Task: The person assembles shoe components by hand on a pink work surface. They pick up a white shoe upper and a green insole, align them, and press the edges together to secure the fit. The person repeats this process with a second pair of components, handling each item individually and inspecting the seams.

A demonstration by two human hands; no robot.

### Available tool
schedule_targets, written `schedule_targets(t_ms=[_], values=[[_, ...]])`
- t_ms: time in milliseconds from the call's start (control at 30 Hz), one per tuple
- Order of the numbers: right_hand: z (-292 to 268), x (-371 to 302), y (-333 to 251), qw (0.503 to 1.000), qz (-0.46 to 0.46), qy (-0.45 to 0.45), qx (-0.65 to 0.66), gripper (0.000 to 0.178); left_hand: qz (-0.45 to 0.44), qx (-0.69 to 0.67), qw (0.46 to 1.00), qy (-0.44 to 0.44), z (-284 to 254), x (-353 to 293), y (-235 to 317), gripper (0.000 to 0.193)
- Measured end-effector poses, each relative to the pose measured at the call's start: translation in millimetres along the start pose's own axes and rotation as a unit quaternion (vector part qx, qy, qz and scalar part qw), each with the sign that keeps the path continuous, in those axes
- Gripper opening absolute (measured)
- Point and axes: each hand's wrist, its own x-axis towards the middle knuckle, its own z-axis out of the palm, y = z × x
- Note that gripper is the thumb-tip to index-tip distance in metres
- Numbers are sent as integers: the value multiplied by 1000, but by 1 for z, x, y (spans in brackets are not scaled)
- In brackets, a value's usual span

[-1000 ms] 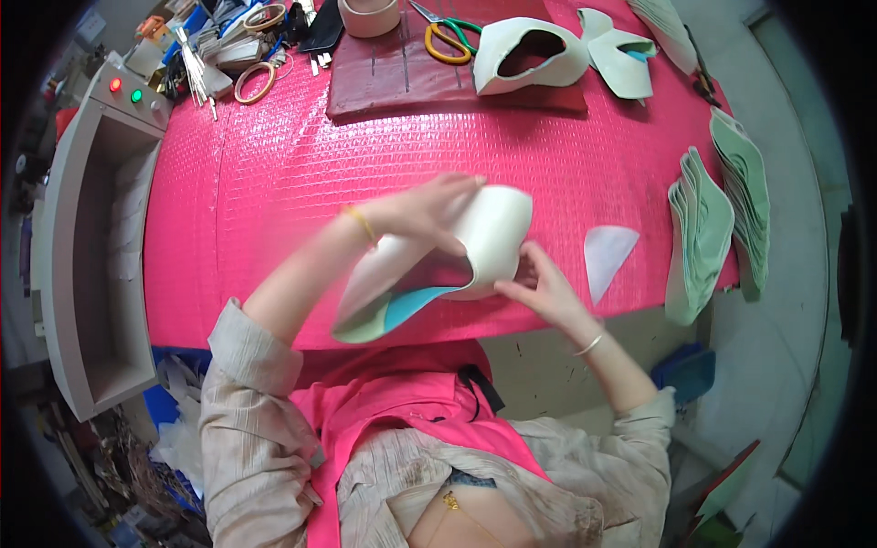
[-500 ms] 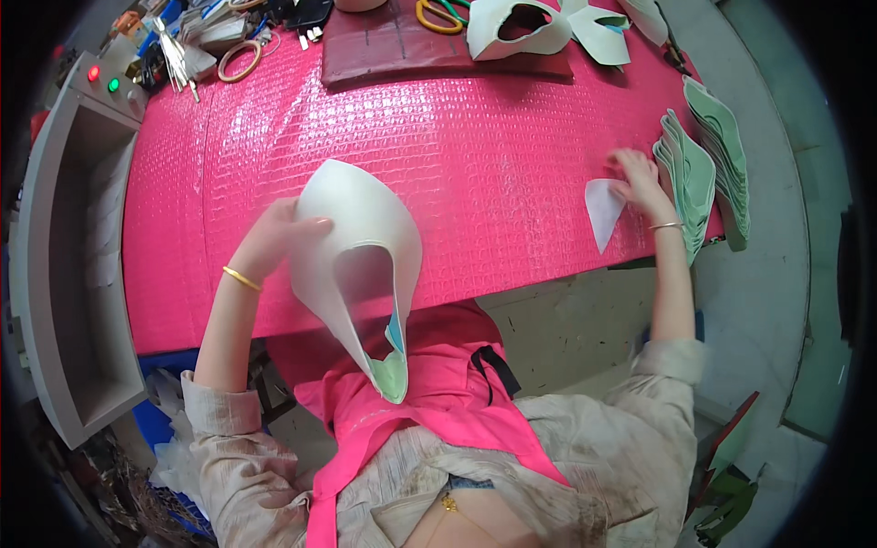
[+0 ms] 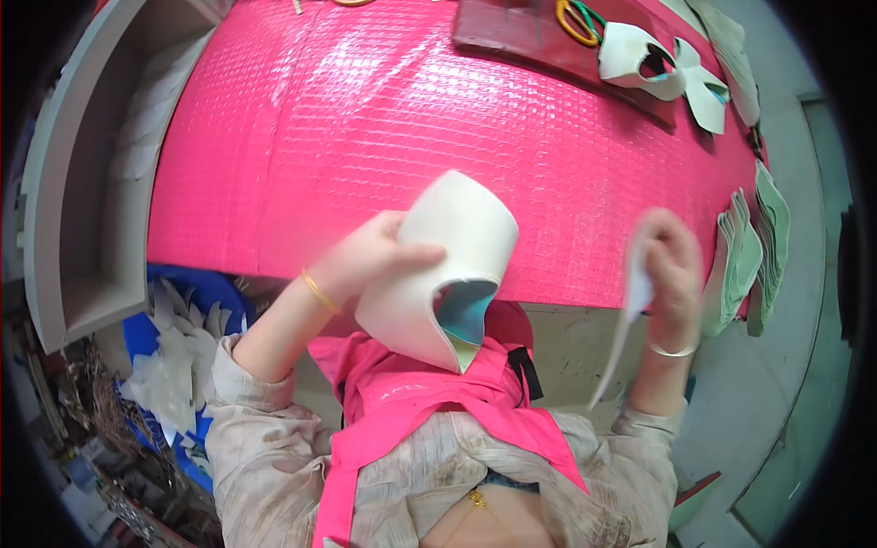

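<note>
A white shoe upper (image 3: pixel 466 224), open at the collar with a blue and green lining showing, is held over the table's near edge and my pink apron. My left hand (image 3: pixel 384 251) grips its left side, thumb on the outer face and the other fingers hidden behind. Off to the right, my right hand (image 3: pixel 674 269) is closed on a thin white piece (image 3: pixel 620 345) that hangs down edge-on. Motion blurs this hand and piece. Just right of it, light-green cut pieces (image 3: pixel 733 260) stand in a stack at the table's edge.
Pink quilted sheeting (image 3: pixel 347 137) covers the table. At the far right, more white uppers (image 3: pixel 626 55) lie by a dark red board (image 3: pixel 521 46) and yellow-and-green looped handles (image 3: pixel 577 23). A grey open box (image 3: pixel 68 210) borders the left; below it, a blue bin (image 3: pixel 203 277) holds white scraps.
My right hand has lifted the white piece off the table and brought it nearer to me. My left hand has tilted the upper, showing more blue lining. The whole view has shifted.
</note>
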Motion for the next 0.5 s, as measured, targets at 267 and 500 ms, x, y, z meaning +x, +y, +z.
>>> schedule_targets(t_ms=[267,500], values=[[160,69,88,860,360,-104,345,22,96,342,864,356,-68,-46,-58,47],[184,90,99,930,251,-188,193,18,277,472,698,462,-49,-39,-110,30]])
